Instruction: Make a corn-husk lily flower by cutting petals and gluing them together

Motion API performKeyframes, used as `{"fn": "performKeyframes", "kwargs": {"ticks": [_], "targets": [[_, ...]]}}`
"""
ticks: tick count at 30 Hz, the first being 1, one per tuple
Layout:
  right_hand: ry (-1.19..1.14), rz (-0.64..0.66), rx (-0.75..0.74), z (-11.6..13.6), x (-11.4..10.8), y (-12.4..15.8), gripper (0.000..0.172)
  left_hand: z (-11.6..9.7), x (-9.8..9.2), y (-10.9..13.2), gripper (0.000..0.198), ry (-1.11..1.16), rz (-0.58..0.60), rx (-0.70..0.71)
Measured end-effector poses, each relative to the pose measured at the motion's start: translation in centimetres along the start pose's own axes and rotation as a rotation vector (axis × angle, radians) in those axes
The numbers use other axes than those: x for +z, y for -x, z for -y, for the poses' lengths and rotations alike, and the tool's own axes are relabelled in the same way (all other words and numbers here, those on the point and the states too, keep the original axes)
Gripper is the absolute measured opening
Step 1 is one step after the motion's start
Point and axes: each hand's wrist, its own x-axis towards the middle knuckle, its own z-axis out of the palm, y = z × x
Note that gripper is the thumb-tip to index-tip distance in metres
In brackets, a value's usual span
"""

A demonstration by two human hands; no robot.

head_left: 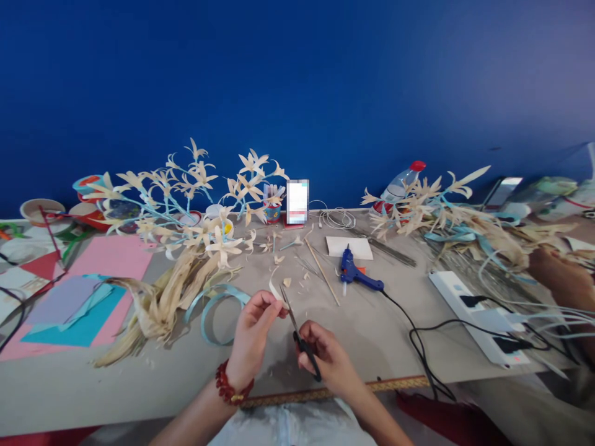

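My left hand (253, 334) pinches a thin cream strip of dried husk (275, 287) that curls upward from its fingertips. A red bead bracelet (229, 387) circles that wrist. My right hand (325, 356) grips black-handled scissors (297, 325), whose blades point up and meet the strip right beside my left fingertips. Both hands hover over the grey table (372, 328) near its front edge. Small husk scraps (287, 282) lie just beyond them.
A blue glue gun (357, 275) with a black cord lies to the right, near a white power strip (478, 316). Husk flowers on blue stems (199, 204), a husk bundle (158, 303), coloured paper (88, 297) and blue ribbon (218, 303) fill the left. Another person's hand (558, 272) rests far right.
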Motion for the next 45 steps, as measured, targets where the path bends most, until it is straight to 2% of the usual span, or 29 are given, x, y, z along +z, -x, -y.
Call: {"fn": "performKeyframes", "kwargs": {"ticks": [10,30,35,41,45], "targets": [[0.028,0.012,0.033,0.4,-0.2,0.1,0.044,-0.1,-0.2,0.1,0.016,-0.032,0.024,0.003],[0.1,0.014,0.016,-0.9,-1.1,0.1,0.044,-1.1,-0.7,-0.3,0.012,-0.188,0.132,0.027],[0.051,0.02,0.037,-0.9,-1.0,0.2,0.047,-1.7,-0.6,-0.3,0.014,-0.245,0.166,0.042],[-0.002,0.087,-0.03,-1.1,-1.4,0.4,0.052,-2.4,-0.8,-0.1,0.014,-0.391,0.282,0.056],[-0.036,0.107,-0.027,-1.1,-1.6,0.6,0.052,-3.2,-1.0,-0.3,0.014,-0.526,0.308,0.121]]}}
